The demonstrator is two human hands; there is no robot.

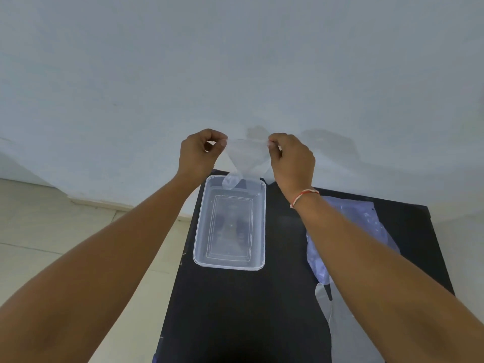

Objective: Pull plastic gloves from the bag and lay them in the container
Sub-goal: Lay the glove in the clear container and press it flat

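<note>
A thin clear plastic glove [245,158] hangs stretched between my two hands, above the far end of the container. My left hand [200,153] pinches its left top corner and my right hand [290,159] pinches its right top corner. The glove's lower tip dips just inside the far rim of the clear rectangular container [199,231], which stands on a black table [235,310]. The crumpled plastic bag [366,218] lies on the table to the right, partly hidden by my right forearm.
A pale wall stands right behind the table. Light tiled floor [65,231] lies to the left of the table's left edge. A clear plastic piece [323,294] pokes out below the bag near my right forearm.
</note>
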